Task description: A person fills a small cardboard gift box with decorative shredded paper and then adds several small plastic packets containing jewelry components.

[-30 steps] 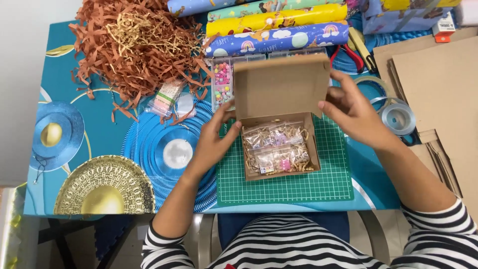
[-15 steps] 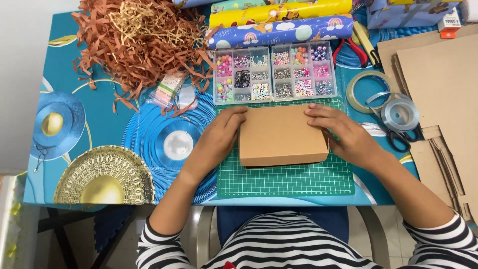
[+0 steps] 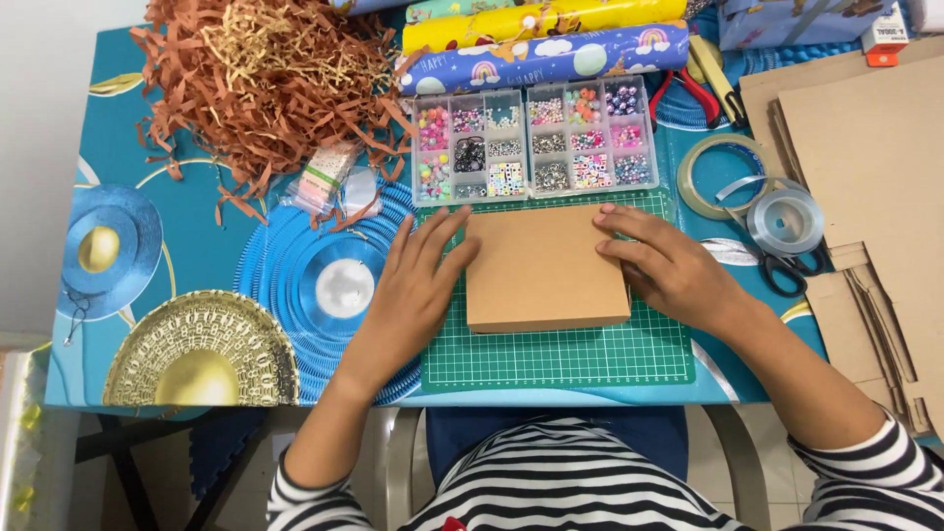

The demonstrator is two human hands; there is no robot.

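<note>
Two spread hands, left hand (image 3: 413,290) and right hand (image 3: 667,265), press flat the closed brown cardboard box (image 3: 544,267).

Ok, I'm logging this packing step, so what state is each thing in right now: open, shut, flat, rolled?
Cardboard box: shut, lying flat on the green cutting mat.
Left hand: flat, fingers on the box's left edge.
Right hand: flat, fingers on the box's right edge.
Bead organiser: compartments filled; whether a lid covers it, cannot tell.
Wrapping paper: rolled.
Shredded paper: loose heap.
Scissors: blades hidden.
</note>
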